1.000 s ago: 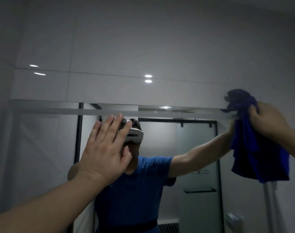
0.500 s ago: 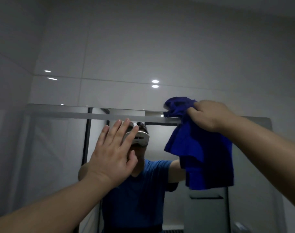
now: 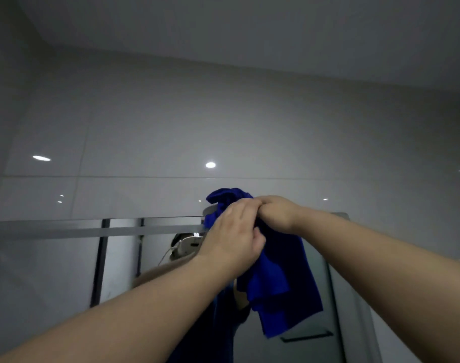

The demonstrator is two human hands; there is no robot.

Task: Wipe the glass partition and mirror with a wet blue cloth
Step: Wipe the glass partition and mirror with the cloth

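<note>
The blue cloth point(image 3: 281, 289) hangs bunched near the mirror's top edge, its lower part drooping down. My right hand point(image 3: 276, 213) grips the top of the cloth in a fist. My left hand point(image 3: 236, 237) is on the cloth just beside the right hand, fingers wrapped onto the fabric. The mirror point(image 3: 53, 271) fills the lower part of the view, with a frosted band along its top, and shows my reflection partly hidden behind my arms.
Glossy white wall tiles point(image 3: 223, 127) rise above the mirror to the ceiling, with light spots reflected in them. In the mirror I see a black-framed glass partition point(image 3: 100, 258) and a dark shelf point(image 3: 307, 336) at the lower right.
My right hand carried the cloth leftward along the mirror's top. My left hand left the mirror surface and came onto the cloth. The view tilted upward.
</note>
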